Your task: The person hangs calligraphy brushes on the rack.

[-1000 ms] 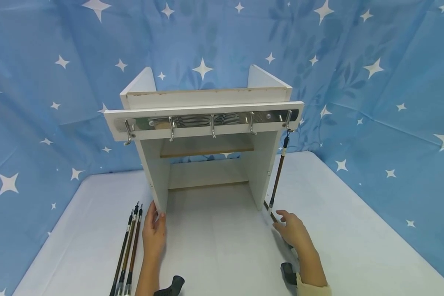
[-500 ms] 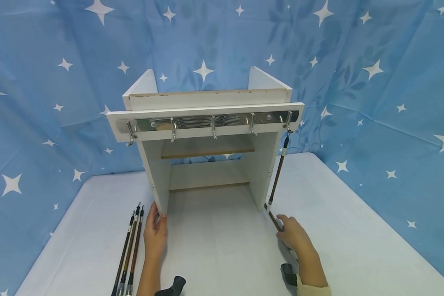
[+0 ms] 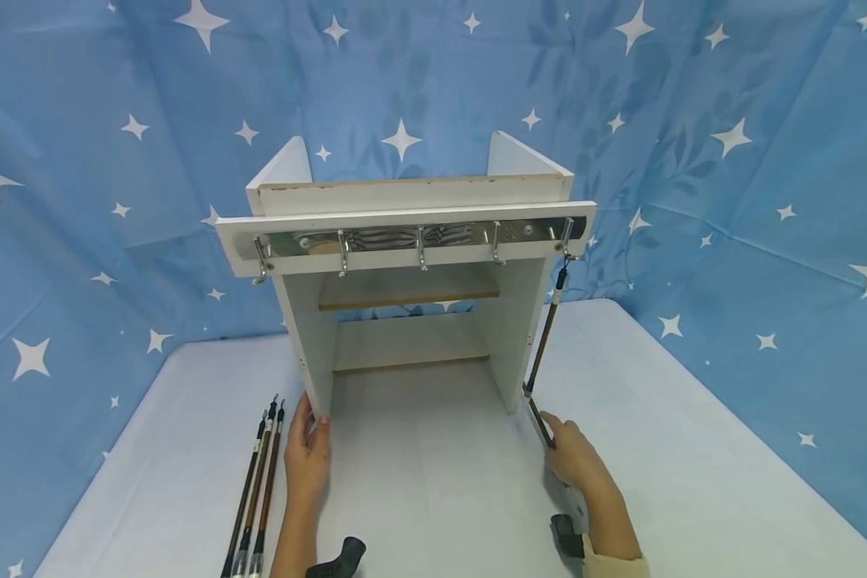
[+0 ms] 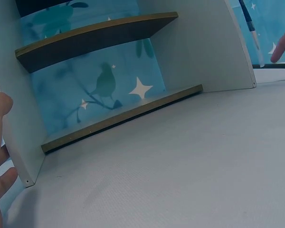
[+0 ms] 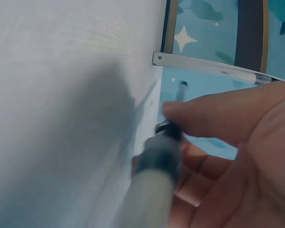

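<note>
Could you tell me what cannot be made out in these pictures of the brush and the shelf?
- Brush tip: head view, hidden behind the right hand; right wrist view, blurred.
- Lying brushes: head view, lower ends cut off by the bottom edge.
- Left hand: left wrist view, mostly cut off at the left edge.
- Hook rail: out of both wrist views.

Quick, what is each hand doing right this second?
Left hand: open, fingers resting against the white shelf unit's left side panel.
Right hand: pinching the lower end of the hanging brush.
</note>
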The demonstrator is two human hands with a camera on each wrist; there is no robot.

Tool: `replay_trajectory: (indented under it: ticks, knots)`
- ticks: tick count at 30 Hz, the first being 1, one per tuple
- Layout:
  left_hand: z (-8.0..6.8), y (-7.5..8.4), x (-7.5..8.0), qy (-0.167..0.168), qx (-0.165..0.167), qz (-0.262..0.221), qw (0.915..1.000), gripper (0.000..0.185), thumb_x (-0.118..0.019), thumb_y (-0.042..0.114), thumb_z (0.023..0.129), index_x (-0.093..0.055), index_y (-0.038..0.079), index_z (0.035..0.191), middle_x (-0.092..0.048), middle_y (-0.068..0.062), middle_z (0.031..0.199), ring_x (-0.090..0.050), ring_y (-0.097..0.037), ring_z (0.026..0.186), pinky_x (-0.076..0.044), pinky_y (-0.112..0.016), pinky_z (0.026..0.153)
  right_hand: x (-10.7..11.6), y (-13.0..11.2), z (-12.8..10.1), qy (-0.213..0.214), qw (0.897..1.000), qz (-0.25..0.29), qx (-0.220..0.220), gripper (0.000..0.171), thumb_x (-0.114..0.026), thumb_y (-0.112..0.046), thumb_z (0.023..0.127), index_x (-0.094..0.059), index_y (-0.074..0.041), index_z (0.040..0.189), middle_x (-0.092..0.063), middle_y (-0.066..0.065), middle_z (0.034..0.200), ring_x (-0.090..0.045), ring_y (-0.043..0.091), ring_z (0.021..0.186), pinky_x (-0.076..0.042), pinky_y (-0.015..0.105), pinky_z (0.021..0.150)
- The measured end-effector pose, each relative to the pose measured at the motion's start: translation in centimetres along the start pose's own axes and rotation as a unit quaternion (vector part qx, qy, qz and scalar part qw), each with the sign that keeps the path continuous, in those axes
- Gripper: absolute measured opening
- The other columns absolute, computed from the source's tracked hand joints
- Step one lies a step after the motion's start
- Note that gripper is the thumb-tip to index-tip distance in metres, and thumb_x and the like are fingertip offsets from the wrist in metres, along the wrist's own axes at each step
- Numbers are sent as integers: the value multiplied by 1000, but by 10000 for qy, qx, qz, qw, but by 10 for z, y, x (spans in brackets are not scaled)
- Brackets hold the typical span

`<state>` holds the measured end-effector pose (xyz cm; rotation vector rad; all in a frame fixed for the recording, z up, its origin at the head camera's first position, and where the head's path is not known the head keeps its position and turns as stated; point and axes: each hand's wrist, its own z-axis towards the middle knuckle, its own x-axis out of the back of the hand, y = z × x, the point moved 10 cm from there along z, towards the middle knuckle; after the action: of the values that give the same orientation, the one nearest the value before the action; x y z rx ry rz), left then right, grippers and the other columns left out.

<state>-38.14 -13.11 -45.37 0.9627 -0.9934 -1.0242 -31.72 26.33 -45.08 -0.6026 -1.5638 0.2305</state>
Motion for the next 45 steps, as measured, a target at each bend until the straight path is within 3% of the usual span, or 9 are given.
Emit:
replay_trajectory:
  ticks: [5,12,16,24,31,34,37,39,45]
  knots:
    - [0,-2,0,22,13,8,10000,54,-44,25,97,-22,15,145,-31,-17,145,-39,-37,127,-39,-43,99,6,-2,1,208,9993,295,33,60,-51,3,80,-34,0,138,-50,15,89,-51,20,71,-46,32,57]
    - [-1,0,0,13,3,3,10000,54,-44,25,97,-22,15,145,-31,-17,145,-39,-37,127,-39,-42,99,13,-7,-1,361,9987,333,144,64,-49,4,81,-27,-1,140,-50,20,94,-54,23,76,-49,41,65]
    - [-1,1,0,-6,0,-20,10000,54,-44,24,97,-22,14,145,-31,-18,145,-39,-38,127,-39,-43,99,18,-8,-1,525,9976,429,154,62,-48,2,82,-27,1,140,-51,20,97,-54,23,78,-49,40,67]
    - [-1,2,-1,-64,0,-50,10000,55,-43,24,97,-20,14,146,-29,-18,146,-38,-38,128,-38,-43,100,36,-7,-7,1174,9845,1302,108,57,-45,0,83,-28,7,138,-51,22,98,-54,27,85,-49,32,62]
    - [1,-1,0,-28,-27,-71,10000,55,-44,25,97,-22,12,145,-29,-16,146,-39,-34,129,-38,-36,99,45,-5,-13,1586,9639,2132,-176,55,-44,-4,87,-27,-1,140,-50,20,104,-55,25,84,-48,27,63]
    - [1,-2,0,-32,8,-72,10000,55,-44,25,97,-21,12,145,-29,-16,146,-38,-34,129,-38,-36,99,51,-6,-18,2011,9486,2440,-160,54,-43,-7,89,-28,-5,141,-51,15,101,-58,20,79,-52,28,61]
    - [-1,3,0,-69,54,-92,9999,54,-44,22,97,-21,12,145,-28,-17,146,-38,-36,129,-38,-38,100,60,-8,-24,2472,9285,2770,4,51,-43,-8,91,-31,-8,140,-53,13,100,-58,10,72,-53,21,58]
    - [-1,3,0,-82,72,-67,9999,54,-43,22,97,-21,13,145,-29,-17,146,-38,-36,129,-38,-39,100,64,-8,-25,2796,9122,2976,337,51,-44,-7,91,-32,-11,140,-54,9,98,-58,3,68,-52,16,55]
    - [1,-2,0,-76,-39,-63,9999,53,-43,23,97,-22,14,145,-30,-17,146,-38,-35,128,-39,-40,99,69,-18,-36,3423,8832,3086,871,52,-43,-7,91,-34,-16,141,-52,3,95,-56,-5,67,-50,9,58]
